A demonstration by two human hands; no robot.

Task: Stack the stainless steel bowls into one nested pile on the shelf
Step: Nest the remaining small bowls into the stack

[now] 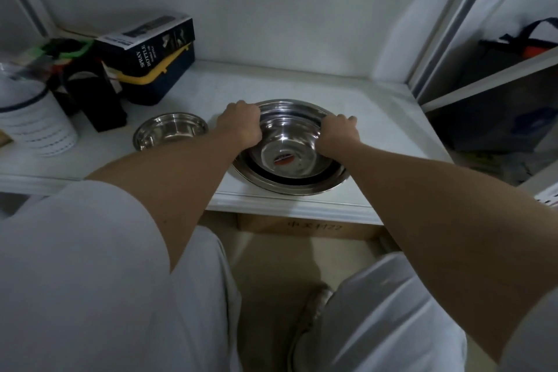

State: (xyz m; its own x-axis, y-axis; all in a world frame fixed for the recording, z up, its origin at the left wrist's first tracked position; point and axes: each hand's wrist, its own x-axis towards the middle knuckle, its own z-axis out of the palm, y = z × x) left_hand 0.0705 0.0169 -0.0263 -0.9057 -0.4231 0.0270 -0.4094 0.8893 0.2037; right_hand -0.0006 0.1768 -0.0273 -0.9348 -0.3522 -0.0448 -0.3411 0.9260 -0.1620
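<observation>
I see a white cabinet interior: plain back wall (pixel 271 9) at 12 o'clock, dim light. Second shelving unit (pixel 489 81) at 2 o'clock; beige floor (pixel 271 275) at 6 o'clock.

A dark box (pixel 145 48) at the shelf's back left reads "SPRAY BOTTLE" down its side. The cardboard carton (pixel 311 228) below bears faint characters, possibly ending in 22.

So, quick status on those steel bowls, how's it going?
Left hand and right hand both grip the inner bowl, nested in the large bowl. Small bowl sits apart, left, unstacked. Nothing in the way.
</observation>
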